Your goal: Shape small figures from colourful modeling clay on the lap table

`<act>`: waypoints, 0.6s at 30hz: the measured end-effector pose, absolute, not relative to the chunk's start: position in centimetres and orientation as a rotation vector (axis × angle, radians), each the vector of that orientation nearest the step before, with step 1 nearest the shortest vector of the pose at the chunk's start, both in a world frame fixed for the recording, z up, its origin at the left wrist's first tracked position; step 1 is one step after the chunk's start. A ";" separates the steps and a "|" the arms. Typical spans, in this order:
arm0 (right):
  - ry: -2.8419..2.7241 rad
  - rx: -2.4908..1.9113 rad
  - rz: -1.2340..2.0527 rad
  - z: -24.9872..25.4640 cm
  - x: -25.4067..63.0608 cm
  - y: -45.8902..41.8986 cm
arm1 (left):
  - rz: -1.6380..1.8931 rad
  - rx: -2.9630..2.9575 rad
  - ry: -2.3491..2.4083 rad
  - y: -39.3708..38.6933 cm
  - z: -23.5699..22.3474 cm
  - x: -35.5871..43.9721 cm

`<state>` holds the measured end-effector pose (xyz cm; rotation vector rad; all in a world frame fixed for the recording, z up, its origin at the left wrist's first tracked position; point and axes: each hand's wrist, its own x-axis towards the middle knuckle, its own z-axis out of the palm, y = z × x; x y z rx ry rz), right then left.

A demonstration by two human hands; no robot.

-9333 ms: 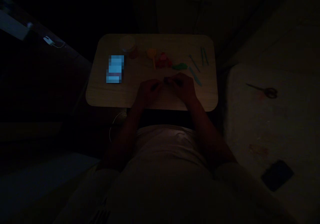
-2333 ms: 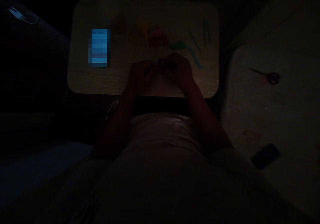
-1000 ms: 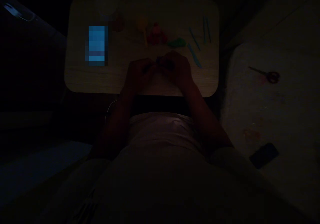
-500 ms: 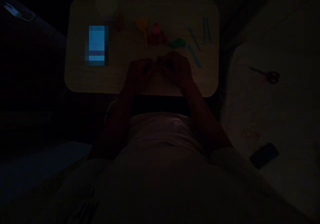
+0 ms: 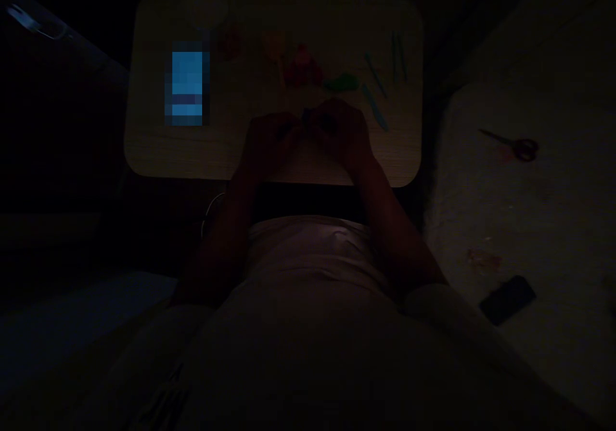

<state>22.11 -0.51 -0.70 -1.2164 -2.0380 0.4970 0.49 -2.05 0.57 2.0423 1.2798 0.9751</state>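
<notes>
The picture is very dark. My left hand (image 5: pixel 272 137) and my right hand (image 5: pixel 339 129) meet over the front of the small wooden table (image 5: pixel 202 155), fingers curled in and tips almost touching. Between the fingertips shows a small dark-blue lump (image 5: pixel 305 115), seemingly modelling clay, its shape mostly hidden. Just beyond the hands lie a green lump (image 5: pixel 342 83) and a red-and-pink shaped piece (image 5: pixel 302 68). A pale blue plastic knife (image 5: pixel 374 107) is on the tabletop to the right of my right hand.
An orange piece with a stick (image 5: pixel 274 46), a dim reddish lump (image 5: pixel 231 41) and a pale round thing (image 5: pixel 206 6) stand farther back. A blurred bright screen (image 5: pixel 187 84) is at left. Thin blue sticks (image 5: pixel 394 56) lie at right. Scissors (image 5: pixel 524 149) and a dark phone-like slab (image 5: pixel 507 299) rest on the pale surface beside.
Both hands keep nearly the same place, with the blue lump between the fingertips. The orange piece and the surroundings look a little dimmer.
</notes>
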 end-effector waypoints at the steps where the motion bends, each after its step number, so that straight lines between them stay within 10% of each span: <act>1: -2.031 -1.207 0.506 -0.8 22.1 -0.5 | 0.982 2.052 1.271 -2.0 0.6 0.5; 18: -1.977 -1.235 0.621 -0.6 22.1 -0.5 | 0.977 2.049 1.295 -1.9 0.0 0.4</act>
